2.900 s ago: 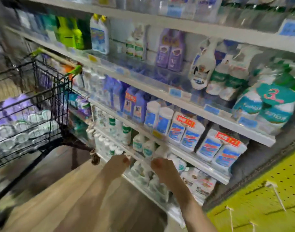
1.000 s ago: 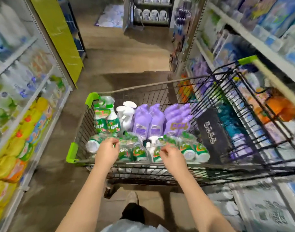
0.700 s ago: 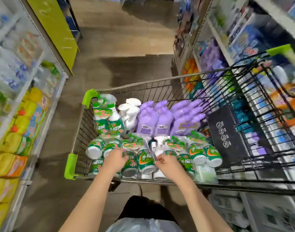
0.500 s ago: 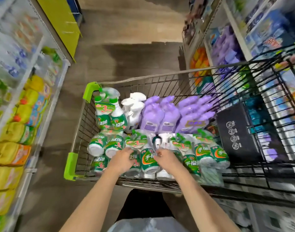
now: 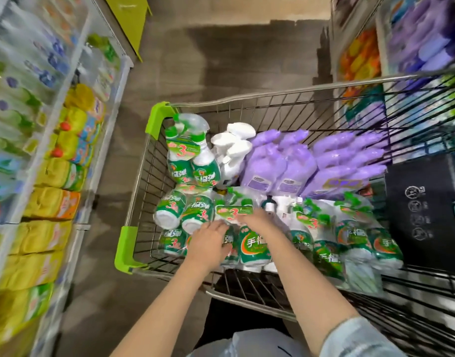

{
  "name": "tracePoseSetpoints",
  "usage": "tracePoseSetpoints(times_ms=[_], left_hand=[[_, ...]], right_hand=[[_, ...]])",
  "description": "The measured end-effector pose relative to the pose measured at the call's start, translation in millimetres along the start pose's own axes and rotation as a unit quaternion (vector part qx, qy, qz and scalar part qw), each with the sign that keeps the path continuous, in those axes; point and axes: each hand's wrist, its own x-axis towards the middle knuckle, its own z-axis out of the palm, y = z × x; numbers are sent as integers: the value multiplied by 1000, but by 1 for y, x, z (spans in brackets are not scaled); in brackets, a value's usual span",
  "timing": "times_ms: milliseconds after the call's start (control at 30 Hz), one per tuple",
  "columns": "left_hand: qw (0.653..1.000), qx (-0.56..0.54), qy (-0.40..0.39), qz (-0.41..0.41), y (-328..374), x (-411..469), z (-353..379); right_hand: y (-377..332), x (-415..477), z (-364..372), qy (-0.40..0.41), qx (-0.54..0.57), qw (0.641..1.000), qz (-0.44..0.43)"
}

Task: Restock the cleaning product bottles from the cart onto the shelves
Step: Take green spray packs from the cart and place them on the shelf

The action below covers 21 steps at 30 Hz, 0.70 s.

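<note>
Hands: left hand and right hand both on green-label bottle pack; can't tell if either has closed | Pack: lying in cart, near end | Risk: slick wrap, a shallow hold may slip or drag neighbouring packs | Setting: wire basket, narrow aisle, brown floor, stocked shelves on both sides

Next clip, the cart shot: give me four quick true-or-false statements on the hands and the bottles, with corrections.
1. The left hand and right hand both grip a green-labelled pack in the cart. True.
2. The purple bottles stand on a shelf. False: they lie in the cart, beyond the green-labelled packs.
3. The cart's corner guards are green. True.
4. The white spray bottles lie right of the purple ones. False: they are left of them.
</note>
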Motion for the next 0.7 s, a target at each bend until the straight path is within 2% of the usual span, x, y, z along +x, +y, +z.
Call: tracePoseSetpoints(times_ms=[100,300,500,600,700], left_hand=[[1000,-11,7,0,-2,-1,3],[998,-53,31,-13,-1,-3,-3],[980,-186,48,-59,3,-4,-24],[977,-200,46,-64,15,6,-30],[979,-195,43,-33,39,24,-30]], right_hand=[[3,2,-11,-33,65,997,30],[21,-13,-9,-58,182,982,-3],[22,-33,-30,45,160,983,-81],[33,-47,-60,100,184,971,-112],[52,-68,-97,175,199,956,-125]])
